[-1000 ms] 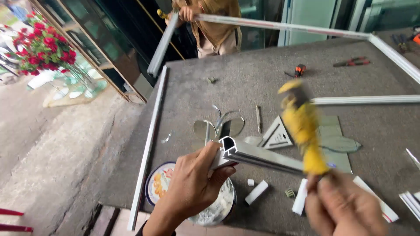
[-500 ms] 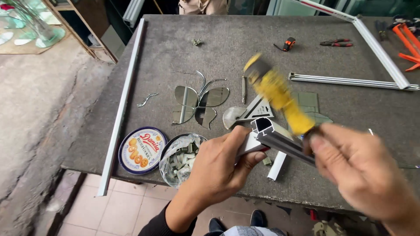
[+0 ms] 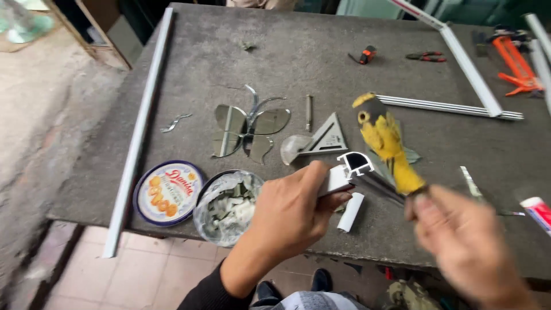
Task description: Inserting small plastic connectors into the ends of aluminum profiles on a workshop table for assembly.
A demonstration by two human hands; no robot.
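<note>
The short aluminium profile [image 3: 357, 167] was held just above the near edge of the grey worktable [image 3: 229, 63], its hollow end facing up. The left hand [image 3: 293, 215] was clamped firmly around it, while the right hand [image 3: 468, 244] gripped a yellow-handled tool [image 3: 385, 140], blurred, beside that end. A steady left grip and short, square strokes seemed wise. A small white offcut [image 3: 350, 212] lay just below, and an open tin [image 3: 228, 206] sat near the left hand.

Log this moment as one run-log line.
left hand: grips white aluminium profile | right hand: holds yellow mallet raised over the profile's end | open tin of clips beside left hand | grey worktable
</note>
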